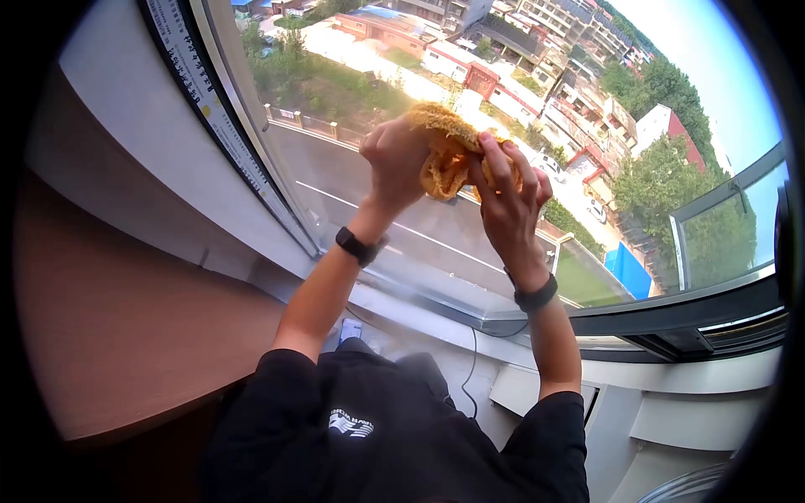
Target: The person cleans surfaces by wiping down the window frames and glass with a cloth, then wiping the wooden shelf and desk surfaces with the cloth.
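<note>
Two bare hands are holding up one fluffy, yellow-orange cloth (449,126) in front of one large, clear glass window pane (402,268); whether it is touching the glass, I cannot tell. The left hand (394,163) is gripping the cloth's left end in a fist, its fingertips hidden. The right hand (511,201) is clasping the right end, its fingers bent and slightly spread. Two black wristbands (537,295) are circling the wrists, one each. One thin black cable (473,377) is trailing below.
</note>
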